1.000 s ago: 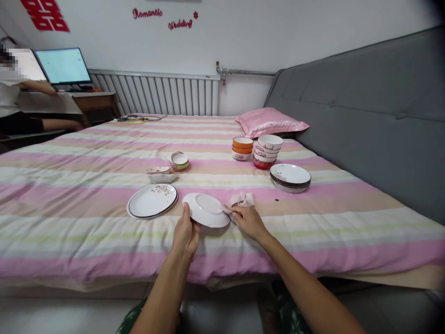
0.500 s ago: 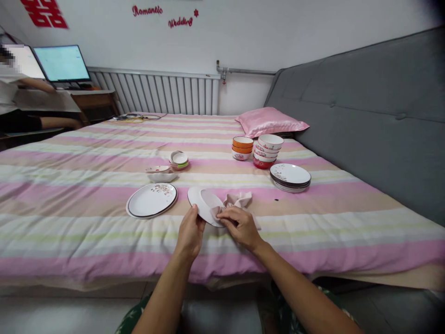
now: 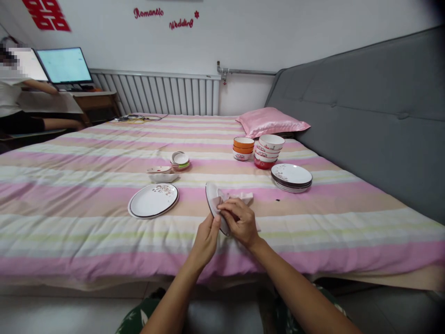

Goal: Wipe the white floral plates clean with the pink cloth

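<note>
A white plate with a dark rim [image 3: 210, 197] is tilted steeply above the bed, its underside partly hidden by my right hand. My left hand [image 3: 207, 234] is closed on the plate's near left edge. Pinched in my right hand [image 3: 240, 220] is a pale pink cloth [image 3: 247, 198], pressed against the plate; part of it trails to the right. To the left, large oval plates [image 3: 153, 201] with a brown floral print lie stacked on the bed. On the right stands a stack of round plates [image 3: 292, 174].
Behind the round plates stand orange bowls [image 3: 243, 144] and red-and-white bowls [image 3: 269, 150] in stacks. Small dishes [image 3: 180, 159] and boat-shaped dishes [image 3: 162, 176] sit left of centre. A pink pillow [image 3: 273, 120] rests by the grey headboard [image 3: 365, 102]. Someone sits at a desk, far left.
The plate has swung from a shallow tilt to a steeper, nearly edge-on one. My left hand has moved right, closer to my right hand, which still presses the cloth on it.
</note>
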### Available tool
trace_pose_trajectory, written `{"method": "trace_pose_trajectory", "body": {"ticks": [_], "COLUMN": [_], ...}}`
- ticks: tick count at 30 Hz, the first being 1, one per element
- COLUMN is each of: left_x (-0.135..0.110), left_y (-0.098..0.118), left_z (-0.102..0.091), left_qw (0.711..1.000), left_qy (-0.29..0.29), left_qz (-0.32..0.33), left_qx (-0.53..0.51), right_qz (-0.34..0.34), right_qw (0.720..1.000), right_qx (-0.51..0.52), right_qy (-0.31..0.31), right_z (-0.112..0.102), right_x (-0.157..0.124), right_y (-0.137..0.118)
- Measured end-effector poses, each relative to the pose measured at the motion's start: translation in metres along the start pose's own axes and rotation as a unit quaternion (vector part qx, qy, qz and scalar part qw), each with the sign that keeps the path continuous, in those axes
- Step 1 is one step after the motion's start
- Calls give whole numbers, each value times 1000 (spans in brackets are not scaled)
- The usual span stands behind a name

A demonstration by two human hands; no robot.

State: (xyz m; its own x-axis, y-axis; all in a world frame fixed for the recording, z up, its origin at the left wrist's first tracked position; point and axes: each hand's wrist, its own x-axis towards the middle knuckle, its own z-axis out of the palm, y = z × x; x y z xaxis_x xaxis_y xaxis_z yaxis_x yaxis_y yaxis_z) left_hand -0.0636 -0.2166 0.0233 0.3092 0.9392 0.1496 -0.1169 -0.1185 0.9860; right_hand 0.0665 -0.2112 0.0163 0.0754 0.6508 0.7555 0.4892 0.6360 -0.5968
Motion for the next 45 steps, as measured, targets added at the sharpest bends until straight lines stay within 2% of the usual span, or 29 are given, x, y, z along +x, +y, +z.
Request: {"method": "trace_pose_trajectory", "body": {"ticks": [5, 8, 13, 18, 24, 30, 34, 40, 45], "left_x": [-4, -5, -5, -6, -6, -1, 2, 2, 0], "left_y": [2, 5, 11, 16, 19, 14, 12, 13, 12], "left_z": [1, 2, 5, 7, 6, -3, -7, -7, -6], "left_qw": [988, 978, 975, 983, 988, 995, 997, 997, 991], "left_qy": [-58, -83, -118, -142, -135, -74, -44, -59, -104], "left_qz": [45, 67, 69, 35, 20, 30, 23, 22, 25], "left_qx": [134, 177, 176, 115, 69, 63, 53, 45, 79], "right_qz": [16, 27, 88, 146, 187, 273, 277, 271, 264], "right_qw": [999, 999, 994, 985, 978, 959, 960, 961, 958], "right_qx": [-16, -2, 25, 26, 17, -36, -25, 40, 89], "right_qy": [23, 29, 66, 84, 85, 62, 39, 40, 74], "right_z": [-9, -13, -15, -18, -19, -18, -14, -7, -8], "right_x": [12, 17, 23, 25, 18, 10, 9, 7, 9], "right_y": [-3, -1, 10, 23, 39, 46, 42, 46, 49]}}
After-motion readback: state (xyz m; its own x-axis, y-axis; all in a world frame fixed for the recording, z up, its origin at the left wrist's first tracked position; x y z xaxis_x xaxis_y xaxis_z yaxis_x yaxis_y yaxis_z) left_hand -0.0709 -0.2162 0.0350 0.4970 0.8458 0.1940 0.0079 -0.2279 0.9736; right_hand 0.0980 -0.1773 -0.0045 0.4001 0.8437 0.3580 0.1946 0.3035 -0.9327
